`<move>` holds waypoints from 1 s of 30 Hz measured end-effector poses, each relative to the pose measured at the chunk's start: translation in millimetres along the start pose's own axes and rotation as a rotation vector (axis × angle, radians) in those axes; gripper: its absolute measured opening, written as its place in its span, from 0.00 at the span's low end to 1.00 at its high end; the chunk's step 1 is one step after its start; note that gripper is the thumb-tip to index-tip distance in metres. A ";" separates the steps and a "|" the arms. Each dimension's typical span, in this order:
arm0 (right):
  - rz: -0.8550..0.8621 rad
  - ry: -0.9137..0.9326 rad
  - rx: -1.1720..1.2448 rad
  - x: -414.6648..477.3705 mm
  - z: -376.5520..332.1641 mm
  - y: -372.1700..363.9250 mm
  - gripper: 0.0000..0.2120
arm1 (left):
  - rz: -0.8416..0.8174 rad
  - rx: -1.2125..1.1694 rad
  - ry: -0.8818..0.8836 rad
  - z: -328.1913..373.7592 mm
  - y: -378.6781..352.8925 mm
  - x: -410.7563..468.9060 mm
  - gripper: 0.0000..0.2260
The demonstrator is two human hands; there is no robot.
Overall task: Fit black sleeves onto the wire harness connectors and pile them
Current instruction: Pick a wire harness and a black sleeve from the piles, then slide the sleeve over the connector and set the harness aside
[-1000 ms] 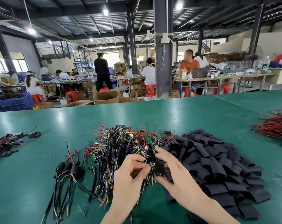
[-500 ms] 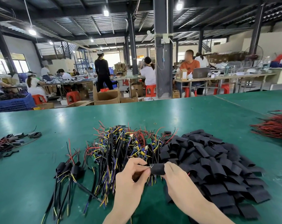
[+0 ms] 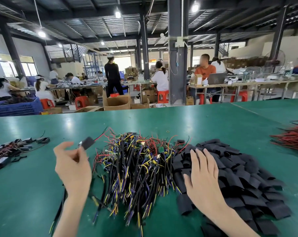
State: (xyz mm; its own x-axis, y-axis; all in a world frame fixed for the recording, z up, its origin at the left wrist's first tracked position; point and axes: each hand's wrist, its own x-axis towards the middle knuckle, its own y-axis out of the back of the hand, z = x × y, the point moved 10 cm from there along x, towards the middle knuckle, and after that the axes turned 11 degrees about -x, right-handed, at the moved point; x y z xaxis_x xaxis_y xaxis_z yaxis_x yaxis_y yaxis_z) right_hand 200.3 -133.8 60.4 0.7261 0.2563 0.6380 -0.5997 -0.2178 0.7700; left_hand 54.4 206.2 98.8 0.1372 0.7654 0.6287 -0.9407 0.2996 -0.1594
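1. Sleeved connector (image 3: 88, 142), head view: one black sleeve is fitted on its harness end. It is raised above the green table (image 3: 144, 120), left of the harness heap (image 3: 136, 165).
2. Left hand (image 3: 73, 166): fingers curled, apparently pinching the lead just below the sleeve. Motion blur limits certainty.
3. Right hand (image 3: 203, 177): fingers straight, lying flat on the loose sleeve pile (image 3: 247, 177) and holding nothing.
4. Progress: judged early. A few finished harnesses (image 3: 58, 211) lie beside the left forearm. The heap of bare harnesses and the sleeve pile are both large. The raised piece is not yet piled.
5. Change: half a second ago both hands met in front of the heap, working the sleeve on. They have since parted, the left going up and leftward and the right across to the sleeves.
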 end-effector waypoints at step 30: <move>0.035 0.115 -0.098 -3.2 3.8 -27.3 0.21 | -0.842 1.006 -0.198 -0.3 -250.2 -8.5 0.13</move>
State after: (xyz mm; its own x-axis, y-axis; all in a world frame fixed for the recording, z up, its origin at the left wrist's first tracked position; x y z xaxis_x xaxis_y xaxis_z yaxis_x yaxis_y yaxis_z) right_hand 215.5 -132.2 37.3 0.6643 0.3575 0.6564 -0.6580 -0.1370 0.7405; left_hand 288.7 124.9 133.1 0.8211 0.4342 0.3704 -0.4213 0.0233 0.9066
